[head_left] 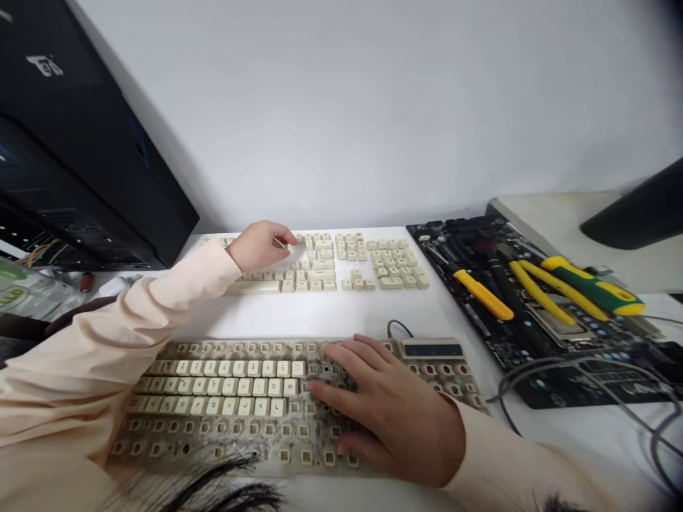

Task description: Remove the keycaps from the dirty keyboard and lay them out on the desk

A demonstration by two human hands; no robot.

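Note:
A dirty beige keyboard (296, 430) lies in front of me, with keycaps fitted on part of three rows and bare key sockets elsewhere. Behind it, loose cream keycaps (320, 274) are laid out on the white table in keyboard order. My left hand (259, 244) is over these loose caps, thumb and forefinger closed around a small cream keycap (291, 248). Resting across the right part of the keyboard, my right hand (387, 412) has its fingers spread and holds nothing. It covers some of the sockets there.
On the right, a black motherboard (480, 341) carries a yellow-handled screwdriver (484, 294), yellow-handled pliers (560, 288) and a green-and-yellow handle (592, 284). Grey cables (587, 363) loop over its near side. A black computer case (90, 142) stands at left, against the white wall (373, 107).

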